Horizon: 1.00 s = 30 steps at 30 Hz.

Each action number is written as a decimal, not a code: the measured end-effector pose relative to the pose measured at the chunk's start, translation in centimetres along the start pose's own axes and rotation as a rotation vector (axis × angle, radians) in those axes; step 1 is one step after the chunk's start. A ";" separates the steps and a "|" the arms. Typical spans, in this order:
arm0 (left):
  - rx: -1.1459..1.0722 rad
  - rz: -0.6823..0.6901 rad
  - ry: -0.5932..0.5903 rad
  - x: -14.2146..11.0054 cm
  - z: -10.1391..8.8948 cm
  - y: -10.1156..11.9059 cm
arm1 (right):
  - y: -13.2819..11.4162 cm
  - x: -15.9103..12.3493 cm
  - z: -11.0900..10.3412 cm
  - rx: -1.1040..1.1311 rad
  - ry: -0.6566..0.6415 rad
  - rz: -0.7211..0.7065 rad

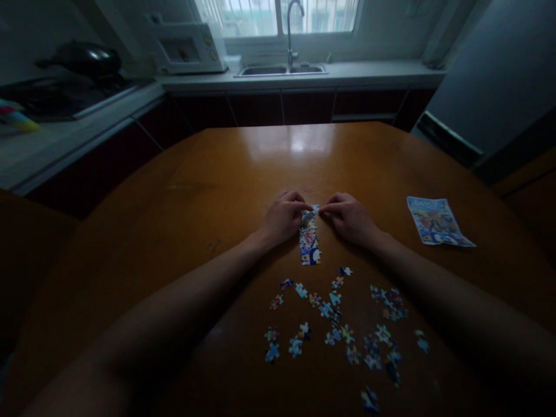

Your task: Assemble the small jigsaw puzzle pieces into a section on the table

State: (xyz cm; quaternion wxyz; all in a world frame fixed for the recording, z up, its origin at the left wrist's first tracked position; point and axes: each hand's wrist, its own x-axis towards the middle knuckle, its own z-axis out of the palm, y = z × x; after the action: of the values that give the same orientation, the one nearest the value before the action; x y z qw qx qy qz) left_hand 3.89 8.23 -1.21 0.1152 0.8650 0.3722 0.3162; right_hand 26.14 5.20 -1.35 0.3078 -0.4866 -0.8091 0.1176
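A narrow strip of joined jigsaw puzzle (309, 243) lies on the wooden table in front of me, a blue and white picture at its near end. My left hand (284, 217) is closed at the strip's upper left edge, index finger reaching across its far end. From the other side, my right hand (347, 219) pinches at the far right corner, its fingertips on a light-blue puzzle piece (315, 208). The fingers partly cover that end, so the fit of the piece cannot be made out. Several loose puzzle pieces (325, 309) are scattered nearer to me, below the strip.
A creased picture sheet (438, 221) lies to the right on the table (208, 191). More pieces (372, 353) are clustered at the near right, between my forearms. Beyond the table are a counter with a sink (264, 70), a microwave (186, 49) and a dark pan (87, 58) on the stove.
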 end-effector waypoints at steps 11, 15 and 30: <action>0.014 0.016 -0.042 0.0 0.1 0.0 | -1.0 0.0 -0.8 0.059 0.047 0.010; 0.018 0.015 -0.053 -0.1 0.1 -0.1 | -5.3 -0.7 -3.0 0.127 -0.090 -0.069; -0.020 0.035 -0.041 -0.1 0.4 -0.3 | -12.1 -4.6 -4.8 -0.175 -0.838 -0.278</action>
State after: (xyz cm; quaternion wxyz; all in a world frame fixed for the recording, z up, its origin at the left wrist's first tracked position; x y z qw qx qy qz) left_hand 3.92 8.41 -1.68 0.1257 0.8766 0.3513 0.3040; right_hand 21.99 -5.28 6.57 -0.0758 -0.3079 -0.9285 0.1933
